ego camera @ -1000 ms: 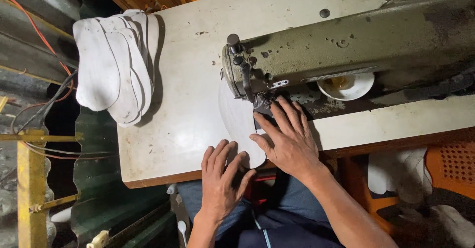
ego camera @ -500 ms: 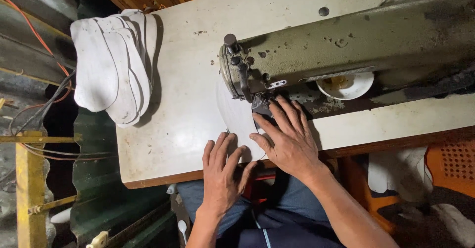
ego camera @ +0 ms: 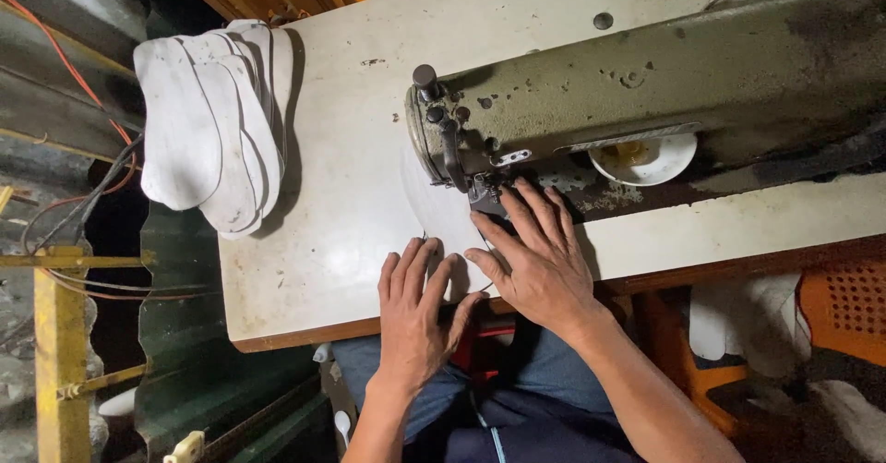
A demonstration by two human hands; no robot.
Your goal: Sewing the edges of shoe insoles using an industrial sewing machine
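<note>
We saw a thin white cut piece [ego camera: 441, 212] lying flat on the table [ego camera: 351, 149], its far edge under the sewing machine [ego camera: 591, 103] needle. It looked light and limp, best guided by flat palms near the needle. Our left hand [ego camera: 417, 315] and right hand [ego camera: 537, 260] pressed on it with fingers spread, gripping nothing. Compared with a second before, the left hand had moved slightly toward the machine.

Stack of white cut pieces [ego camera: 210, 131] at table's far-left corner; orange crate [ego camera: 844, 311] under table [ego camera: 351, 195].
</note>
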